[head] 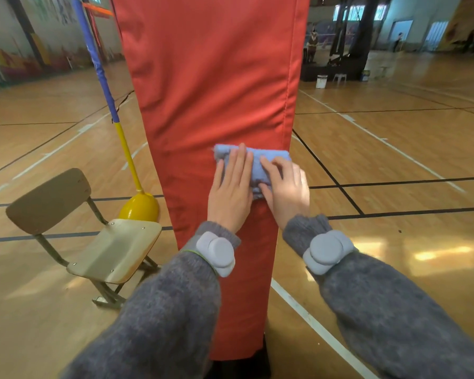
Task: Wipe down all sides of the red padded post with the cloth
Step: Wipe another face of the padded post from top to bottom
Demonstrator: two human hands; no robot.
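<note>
The red padded post [208, 86] stands upright straight ahead and fills the middle of the view. A folded light-blue cloth [259, 165] is pressed flat against its front face, near the right seam. My left hand [230, 192] lies flat over the cloth's left half, fingers pointing up. My right hand [283, 186] covers the cloth's right and lower part, fingers curled onto it. Both wrists wear grey sleeves with grey round devices strapped on. The post's other sides are hidden.
A brown and beige chair [93, 236] stands close to the left of the post. Behind it a blue and yellow pole [112, 110] rises from a yellow base [140, 207]. Wooden gym floor with black and white lines spreads around; a white bucket [321, 81] sits far back.
</note>
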